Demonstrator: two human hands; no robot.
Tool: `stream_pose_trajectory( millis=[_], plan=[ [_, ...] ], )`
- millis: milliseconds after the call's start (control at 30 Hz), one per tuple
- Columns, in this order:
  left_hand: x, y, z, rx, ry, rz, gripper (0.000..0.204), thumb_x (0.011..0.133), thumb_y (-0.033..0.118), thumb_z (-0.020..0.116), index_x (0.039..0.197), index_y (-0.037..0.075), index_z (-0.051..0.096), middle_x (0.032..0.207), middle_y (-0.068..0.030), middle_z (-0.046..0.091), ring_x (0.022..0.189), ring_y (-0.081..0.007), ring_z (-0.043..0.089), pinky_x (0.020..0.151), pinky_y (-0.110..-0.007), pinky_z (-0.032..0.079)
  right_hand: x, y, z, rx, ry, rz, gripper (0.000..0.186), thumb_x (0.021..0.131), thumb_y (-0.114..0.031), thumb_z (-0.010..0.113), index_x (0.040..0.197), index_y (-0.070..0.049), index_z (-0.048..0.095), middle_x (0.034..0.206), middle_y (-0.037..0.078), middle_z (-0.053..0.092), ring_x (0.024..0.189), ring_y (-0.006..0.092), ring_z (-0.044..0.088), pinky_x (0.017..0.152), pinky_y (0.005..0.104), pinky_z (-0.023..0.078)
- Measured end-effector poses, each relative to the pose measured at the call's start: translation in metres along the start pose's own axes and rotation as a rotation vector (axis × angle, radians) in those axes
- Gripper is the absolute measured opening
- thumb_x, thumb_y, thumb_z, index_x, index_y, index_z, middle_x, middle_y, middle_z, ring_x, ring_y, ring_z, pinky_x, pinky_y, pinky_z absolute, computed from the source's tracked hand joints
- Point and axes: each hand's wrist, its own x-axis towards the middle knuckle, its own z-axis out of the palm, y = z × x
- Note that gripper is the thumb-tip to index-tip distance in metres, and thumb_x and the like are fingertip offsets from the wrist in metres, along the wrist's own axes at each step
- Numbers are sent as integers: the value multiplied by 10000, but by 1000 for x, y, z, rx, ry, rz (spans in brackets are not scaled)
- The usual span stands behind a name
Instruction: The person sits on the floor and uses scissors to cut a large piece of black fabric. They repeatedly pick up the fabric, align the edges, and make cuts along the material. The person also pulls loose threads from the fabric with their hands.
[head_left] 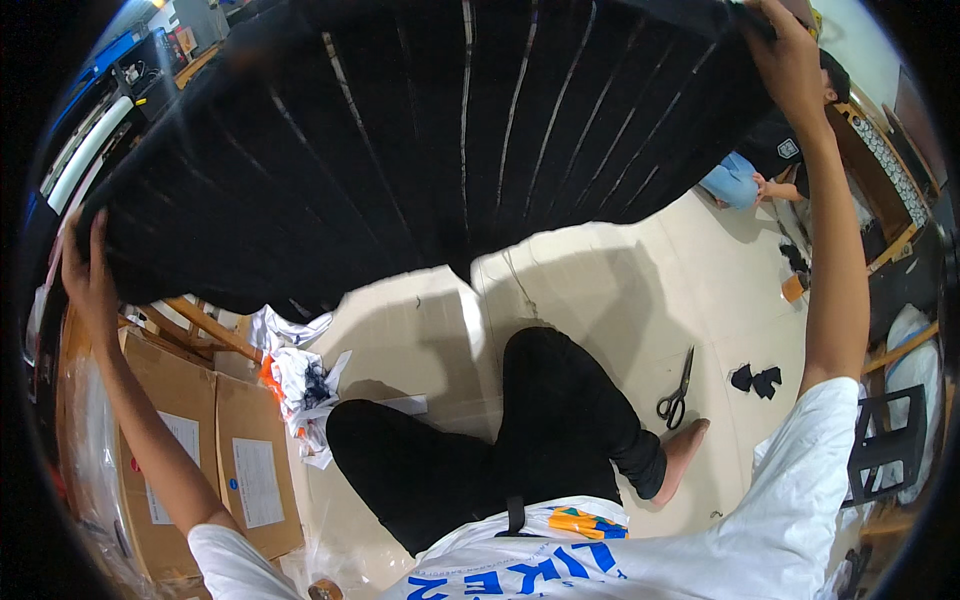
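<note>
A tiled floor (715,295) is lying below the left hand (90,275) and right hand (788,62), which are gripping black cloth (425,140) between them, best kept flat by even tension.

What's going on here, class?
A person in a white shirt holds up a wide black cloth with thin pale lines, the left hand at its left edge, the right hand at its right. Dark metal scissors lie on the pale tiled floor by the bare foot, with small black fabric scraps nearby.
</note>
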Motion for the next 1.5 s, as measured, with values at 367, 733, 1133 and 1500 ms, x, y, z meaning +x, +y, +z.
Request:
stream_pose_trajectory(
  millis=[367,733,1133,1500],
  plan=[
    [-252,136,-47,-226,-505,-469,482,589,-193,460,1023,-18,574,966,-117,544,981,-256,596,934,-333,483,-282,-19,-48,516,-511,367,459,706,183,483,1079,0,679,1045,132,692,1050,281,684,977,336,495],
    [-333,213,-62,-452,-1561,-970,416,806,50,793,1209,20,696,974,-121,697,841,-252,645,773,-334,549,-439,-81,-131,439,-1283,823,416,742,174,551,1083,14,728,1029,174,655,1036,344,645,933,357,501],
    [-307,341,94,-984,-1293,-332,390,904,284,827,1183,40,704,1114,-130,715,1013,-287,702,863,-388,575,-332,-248,-112,1055,-1279,536,299,841,-200,848,1075,-43,749,1058,129,664,1034,324,666,895,405,546],
    [-345,397,90,-1110,-1104,-137,128,948,116,728,1061,67,694,1067,-100,687,1037,-303,664,862,-432,538,-341,-258,-142,1085,-1212,397,318,804,-176,864,1090,-68,775,1044,114,614,1009,297,623,868,392,522]
  ],
)
